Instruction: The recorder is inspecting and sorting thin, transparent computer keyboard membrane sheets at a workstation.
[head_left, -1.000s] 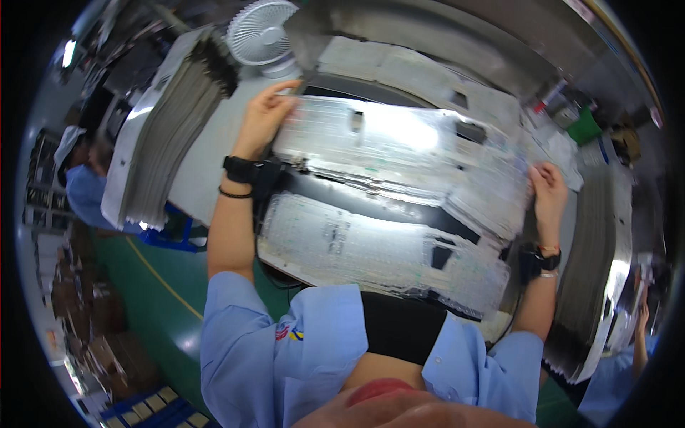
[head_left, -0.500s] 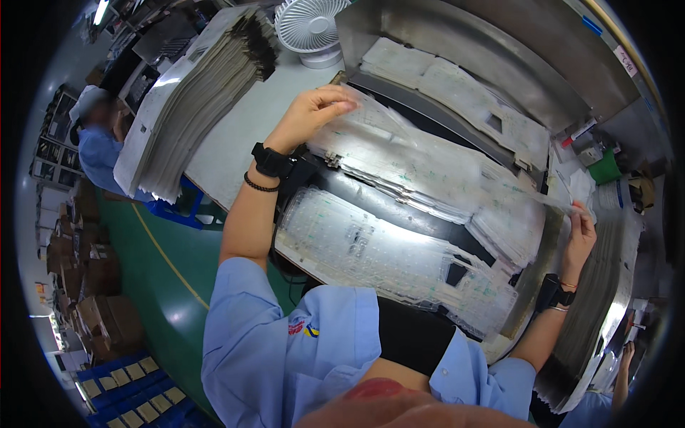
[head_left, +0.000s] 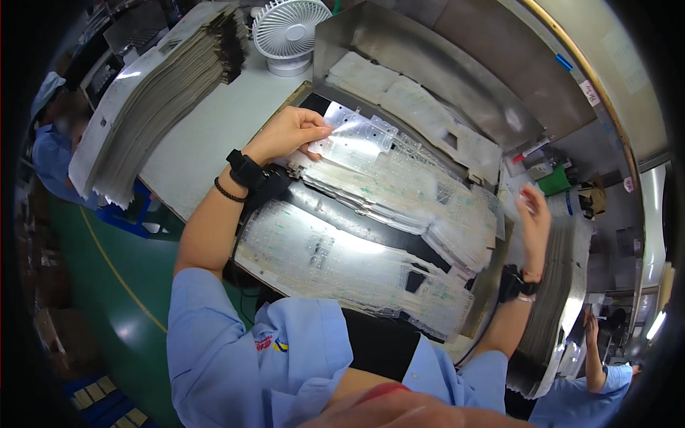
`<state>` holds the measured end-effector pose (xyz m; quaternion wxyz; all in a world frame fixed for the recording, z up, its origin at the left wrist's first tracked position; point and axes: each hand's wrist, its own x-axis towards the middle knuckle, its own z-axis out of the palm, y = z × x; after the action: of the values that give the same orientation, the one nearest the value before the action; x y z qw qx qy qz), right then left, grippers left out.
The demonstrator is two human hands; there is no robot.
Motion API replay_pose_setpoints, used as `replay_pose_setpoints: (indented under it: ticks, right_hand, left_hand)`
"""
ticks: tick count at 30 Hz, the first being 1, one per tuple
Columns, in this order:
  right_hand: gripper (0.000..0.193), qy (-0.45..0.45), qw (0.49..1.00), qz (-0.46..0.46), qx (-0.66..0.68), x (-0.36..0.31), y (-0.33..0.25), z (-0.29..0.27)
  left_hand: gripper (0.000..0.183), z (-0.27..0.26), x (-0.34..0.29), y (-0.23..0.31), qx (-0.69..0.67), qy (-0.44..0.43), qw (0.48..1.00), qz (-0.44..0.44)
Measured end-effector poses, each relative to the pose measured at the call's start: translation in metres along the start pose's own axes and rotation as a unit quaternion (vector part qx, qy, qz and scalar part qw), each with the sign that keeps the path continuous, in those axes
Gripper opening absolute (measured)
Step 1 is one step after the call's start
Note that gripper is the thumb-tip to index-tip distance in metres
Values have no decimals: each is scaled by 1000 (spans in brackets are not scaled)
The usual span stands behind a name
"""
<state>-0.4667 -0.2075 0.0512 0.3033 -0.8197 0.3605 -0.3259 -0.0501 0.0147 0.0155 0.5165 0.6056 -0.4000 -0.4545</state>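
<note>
My left hand (head_left: 303,133) pinches the left end of a thin clear plastic sheet (head_left: 357,133) with cut-outs. The sheet stretches rightward over the middle stack of similar sheets (head_left: 399,187); where its far end lies is hard to make out. My right hand (head_left: 534,214) is raised beyond the right end of that stack, apart from it, fingers loosely bent and nothing visible in them. Closer to my body lies another stack of translucent sheets (head_left: 342,250), marked with green specks. A dark strip of metal surface (head_left: 321,205) shows between the two stacks.
Behind the stacks, whitish sheets (head_left: 421,107) lie before a metal guard (head_left: 442,68). A white fan (head_left: 289,36) stands at the back left. Tall stacks of sheets flank me, one left (head_left: 160,100), one right (head_left: 549,307). Co-workers sit left (head_left: 53,153) and right (head_left: 592,389).
My right hand has let go of the sheet's right end and come away from it. The sheet has dropped onto the middle stack, while my left hand still pinches its end. The view has shifted.
</note>
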Motion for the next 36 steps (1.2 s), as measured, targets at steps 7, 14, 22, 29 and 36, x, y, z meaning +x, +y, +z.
replay_pose_setpoints:
  ticks: [7,14,22,29,36]
  right_hand:
    - [37,-247,958,-146,-27,79,-124,137]
    - [39,-437,890,21,127,115,-130,215]
    - [33,-371,907,54,189,104,-136,208]
    - [24,-300,940,42,157,93,-139,211]
    - [15,-41,919,66,387,76,-148,187]
  left_hand:
    - [15,2,13,-1,1,-24,999,22]
    - [15,3,6,3,-21,-46,998,24]
    - [12,5,9,5,-12,-60,998,25]
    - [10,1,12,-5,28,-40,999,23]
    - [12,-4,32,-20,31,-64,995,65]
